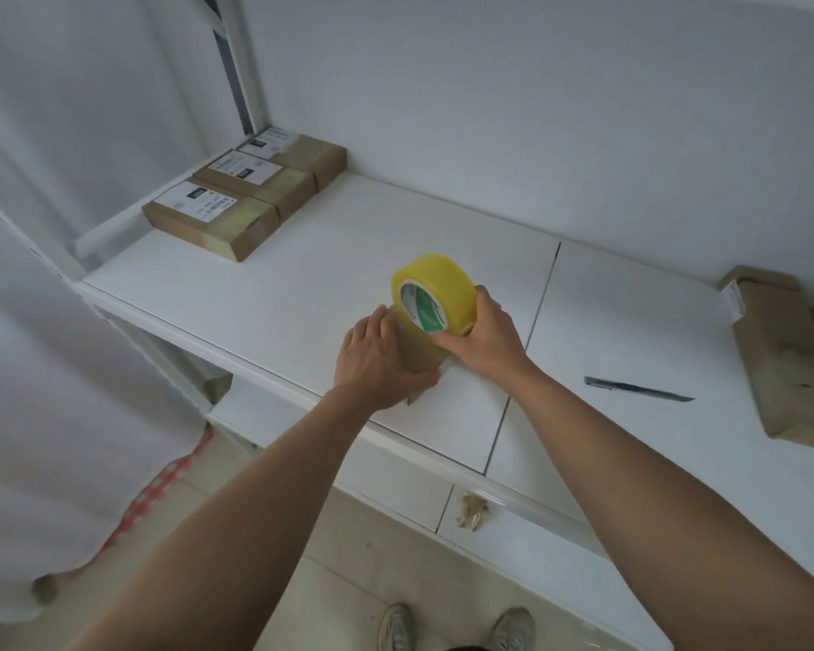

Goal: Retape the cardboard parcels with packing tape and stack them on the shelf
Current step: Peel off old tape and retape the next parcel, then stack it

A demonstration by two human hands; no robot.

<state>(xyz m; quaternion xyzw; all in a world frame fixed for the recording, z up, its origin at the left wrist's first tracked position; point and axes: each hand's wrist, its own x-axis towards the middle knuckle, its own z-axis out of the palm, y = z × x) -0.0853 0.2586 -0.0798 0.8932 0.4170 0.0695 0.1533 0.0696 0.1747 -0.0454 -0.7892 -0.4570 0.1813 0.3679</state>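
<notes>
Head view: left hand (378,364) steadies parcel (417,350); right hand (487,338) grips tape roll (435,293).

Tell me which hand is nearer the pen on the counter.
Right. The right hand grips the tape roll just left of the pen; the left hand holds the parcel farther left.

A white shelf (301,256) carries three labelled parcels (245,195) at its far left, a box (417,350) standing mid-front, what looks like a pen (637,390), and another parcel (785,354) at right.
</notes>
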